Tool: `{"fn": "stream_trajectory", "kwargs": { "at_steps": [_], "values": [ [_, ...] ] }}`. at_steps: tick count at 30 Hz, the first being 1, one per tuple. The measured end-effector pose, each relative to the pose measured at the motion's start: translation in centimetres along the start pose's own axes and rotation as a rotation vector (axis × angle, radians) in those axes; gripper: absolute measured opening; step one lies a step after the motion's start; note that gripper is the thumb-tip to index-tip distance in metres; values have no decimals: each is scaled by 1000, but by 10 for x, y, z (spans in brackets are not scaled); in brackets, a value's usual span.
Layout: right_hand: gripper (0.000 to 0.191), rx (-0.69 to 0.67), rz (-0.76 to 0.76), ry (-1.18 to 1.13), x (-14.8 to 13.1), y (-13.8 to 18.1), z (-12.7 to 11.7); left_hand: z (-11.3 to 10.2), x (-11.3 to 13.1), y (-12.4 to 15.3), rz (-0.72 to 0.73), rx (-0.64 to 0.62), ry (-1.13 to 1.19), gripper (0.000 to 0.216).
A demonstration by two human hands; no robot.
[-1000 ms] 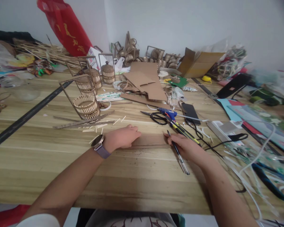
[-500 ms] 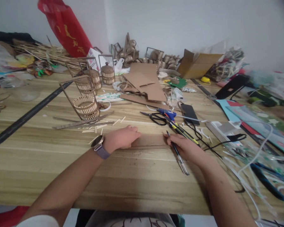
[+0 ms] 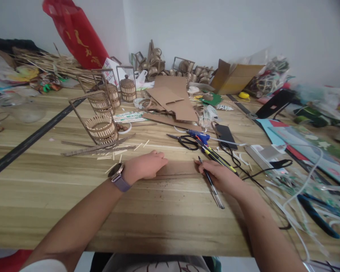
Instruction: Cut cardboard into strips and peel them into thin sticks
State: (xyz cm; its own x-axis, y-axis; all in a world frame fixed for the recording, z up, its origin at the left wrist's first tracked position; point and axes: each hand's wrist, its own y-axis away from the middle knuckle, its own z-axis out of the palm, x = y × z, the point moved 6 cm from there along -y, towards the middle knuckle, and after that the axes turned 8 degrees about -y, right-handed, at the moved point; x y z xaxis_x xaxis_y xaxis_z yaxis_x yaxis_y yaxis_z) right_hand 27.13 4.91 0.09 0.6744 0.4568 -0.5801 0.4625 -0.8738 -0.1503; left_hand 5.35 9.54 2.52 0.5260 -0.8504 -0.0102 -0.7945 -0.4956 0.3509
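While both hands meet at its middle, the wooden worktop (image 3: 147, 223) spreads across the view, and the clock here is centred on the cardboard strip (image 3: 181, 169), with 12 o'clock pointing away from the person. At 11 o'clock, well apart, a red bag (image 3: 79, 36) with gold lettering leans over. Flat brown cardboard sheets (image 3: 174, 92) overlap at 12 o'clock, and an open cardboard box (image 3: 236, 79) stands at 1 o'clock, farther off. A slatted basket (image 3: 102, 128) with a tall handle is upright at 10 o'clock.

The left hand (image 3: 144, 166), at 9 o'clock, has its fingers bent and close together over one end of the strip; whether it grips or only presses, I cannot tell. The right hand (image 3: 215, 172), at 3 o'clock, has its fingers curled, pinching a pen, with the fingertips at the strip's other end. Between the two, the strip lies flat, a dark line along its near side.

Black-handled scissors (image 3: 188, 142) and a blue glue gun (image 3: 198, 136) lie near 1 o'clock, and a yellow-and-black knife (image 3: 218, 155) at 2 o'clock. The pen (image 3: 212, 189) slants toward 5 o'clock. A watch (image 3: 116, 176) circles the left wrist; short pale sticks (image 3: 141, 145) lie scattered at 10 o'clock.
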Motion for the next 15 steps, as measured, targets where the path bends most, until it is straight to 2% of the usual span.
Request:
{"fn": "stream_trajectory", "kwargs": {
  "at_steps": [2, 7, 15],
  "values": [
    [20, 2, 6, -2, 0, 0, 0, 0, 0, -1, 4, 14, 6, 34],
    [20, 15, 5, -1, 3, 2, 1, 4, 1, -2, 26, -6, 12, 74],
    [22, 39, -19, -4, 0, 1, 1, 3, -1, -7, 29, -59, -39, 75]
  ]
}}
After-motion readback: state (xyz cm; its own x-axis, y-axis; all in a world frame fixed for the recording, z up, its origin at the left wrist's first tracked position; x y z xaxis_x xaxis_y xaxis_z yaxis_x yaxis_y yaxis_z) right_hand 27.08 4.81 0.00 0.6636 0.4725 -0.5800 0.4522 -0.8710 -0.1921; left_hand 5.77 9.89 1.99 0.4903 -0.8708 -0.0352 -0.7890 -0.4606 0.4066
